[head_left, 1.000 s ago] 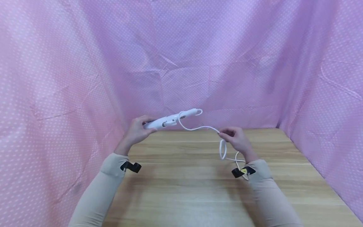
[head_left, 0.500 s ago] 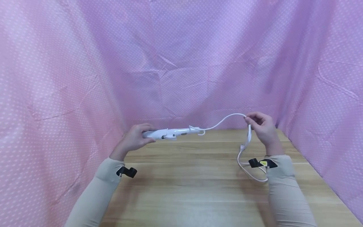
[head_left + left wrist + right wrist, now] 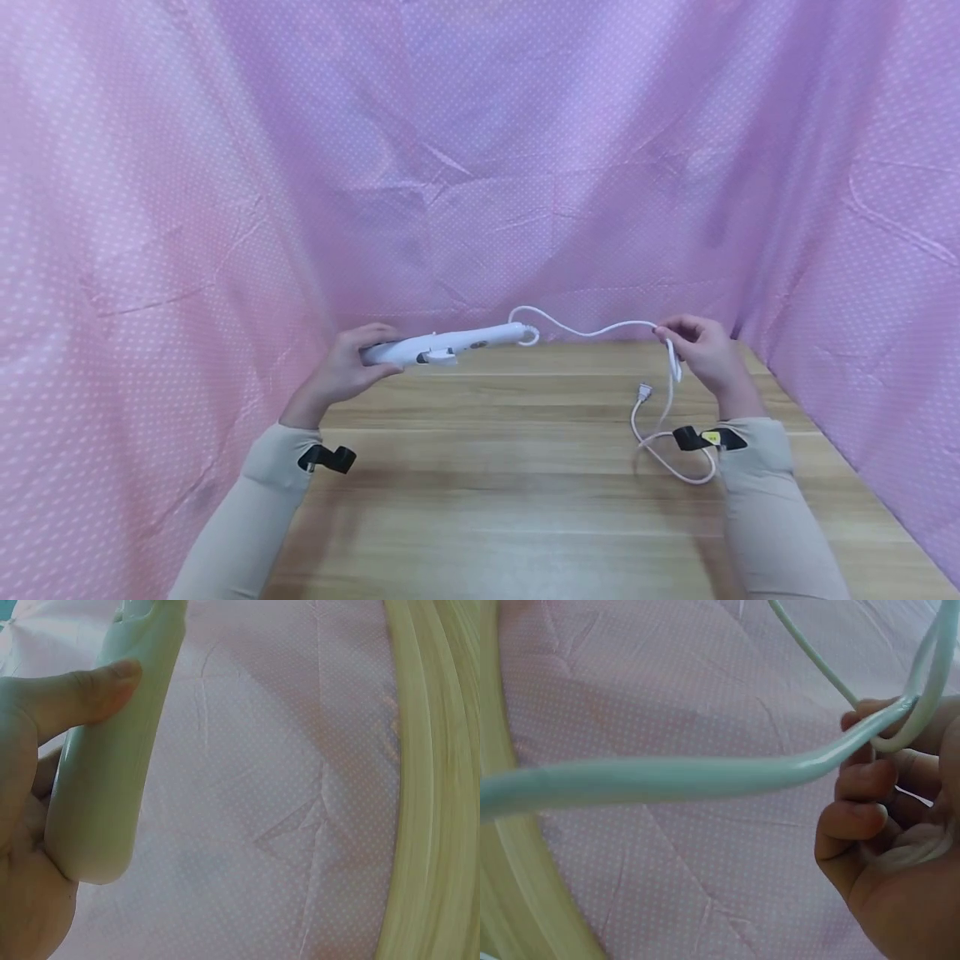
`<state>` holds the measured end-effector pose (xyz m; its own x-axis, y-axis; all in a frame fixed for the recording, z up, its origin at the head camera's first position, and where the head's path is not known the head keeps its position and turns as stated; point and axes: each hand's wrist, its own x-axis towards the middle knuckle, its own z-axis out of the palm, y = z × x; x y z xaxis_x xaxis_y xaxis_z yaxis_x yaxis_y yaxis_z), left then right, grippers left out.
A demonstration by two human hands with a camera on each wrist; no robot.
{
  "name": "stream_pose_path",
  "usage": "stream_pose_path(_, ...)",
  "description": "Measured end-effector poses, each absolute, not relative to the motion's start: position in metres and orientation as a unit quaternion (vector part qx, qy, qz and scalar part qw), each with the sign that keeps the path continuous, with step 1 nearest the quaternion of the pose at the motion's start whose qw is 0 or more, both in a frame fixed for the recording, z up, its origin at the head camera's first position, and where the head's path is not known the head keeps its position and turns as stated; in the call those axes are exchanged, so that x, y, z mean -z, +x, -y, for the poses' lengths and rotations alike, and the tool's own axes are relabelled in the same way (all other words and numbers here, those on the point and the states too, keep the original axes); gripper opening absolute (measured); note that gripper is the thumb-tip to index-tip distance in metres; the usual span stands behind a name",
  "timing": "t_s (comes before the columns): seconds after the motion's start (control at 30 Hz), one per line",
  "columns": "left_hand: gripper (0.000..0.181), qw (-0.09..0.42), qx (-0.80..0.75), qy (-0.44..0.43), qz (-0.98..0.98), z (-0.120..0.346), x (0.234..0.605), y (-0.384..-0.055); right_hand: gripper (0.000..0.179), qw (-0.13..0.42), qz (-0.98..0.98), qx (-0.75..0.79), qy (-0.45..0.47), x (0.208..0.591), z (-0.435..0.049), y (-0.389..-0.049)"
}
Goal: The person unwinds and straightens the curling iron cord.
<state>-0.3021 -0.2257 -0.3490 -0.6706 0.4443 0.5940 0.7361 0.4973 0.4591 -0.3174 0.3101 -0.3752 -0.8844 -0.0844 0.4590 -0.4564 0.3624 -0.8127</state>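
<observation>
My left hand [image 3: 351, 365] grips the wide rounded end of a white hair straightener [image 3: 450, 343], thumb in front and fingers behind. The straightener is held above the table, its narrow end tilted slightly up to the right. In the left wrist view the thumb presses on the smooth casing [image 3: 112, 780]. A white power cord [image 3: 581, 332] curves from the narrow end to my right hand [image 3: 701, 354], which pinches it. Beyond the pinch the cord hangs in a loop, and its two-pin plug [image 3: 644, 392] points up. The right wrist view shows the cord [image 3: 705, 778] doubled at the fingertips.
Below both hands lies a wooden table [image 3: 495, 500]. Pink dotted cloth [image 3: 480, 167] hangs behind it and on both sides. A black camera mount [image 3: 327, 458] sits on the left wrist, and another mount [image 3: 697, 437] on the right.
My right hand has moved right, still pinching the cord, so the stretch between the hands has lengthened. The straightener dipped and then tilted up a little. The plug has come free of the hanging loop.
</observation>
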Motion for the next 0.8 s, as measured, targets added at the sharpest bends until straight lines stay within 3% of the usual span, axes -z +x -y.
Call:
stream_pose_path(0.37, 0.043, 0.253, 0.393, -0.275, 0.84, 0.223, 0.344, -0.293, 0.021, 0.059, 0.849, -0.473, 0.228, 0.388, -0.313, -0.303)
stream_pose_path(0.8, 0.044, 0.35, 0.41, -0.176, 0.823, 0.247, 0.361, -0.313, 0.011, 0.053, 0.813, -0.51, 0.276, 0.387, -0.322, -0.287)
